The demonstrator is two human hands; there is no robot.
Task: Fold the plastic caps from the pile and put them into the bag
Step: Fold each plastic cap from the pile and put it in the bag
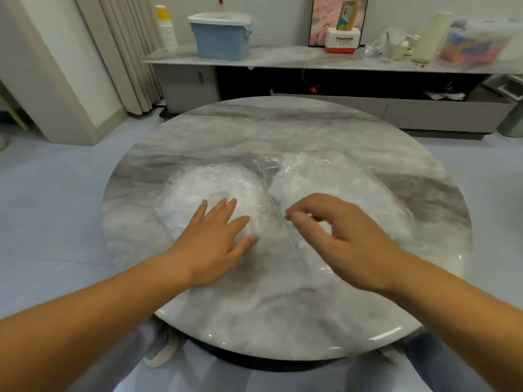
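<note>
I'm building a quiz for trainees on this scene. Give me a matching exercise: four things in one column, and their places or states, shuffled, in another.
1. left hand
2. right hand
3. clear plastic bag of caps
4. blue plastic bin

A. on the far grey sideboard
B. fingers curled, tips at the bag's edge
C. flat on the pile of white crinkled plastic caps
D. on the round marble table, right of the pile

Pairs: 1-C, 2-B, 3-D, 4-A

Too small to read: label (323, 162) on the bag (353, 193). Blurred, cropped at right edge (smeared colours inside): clear box (481, 38).
</note>
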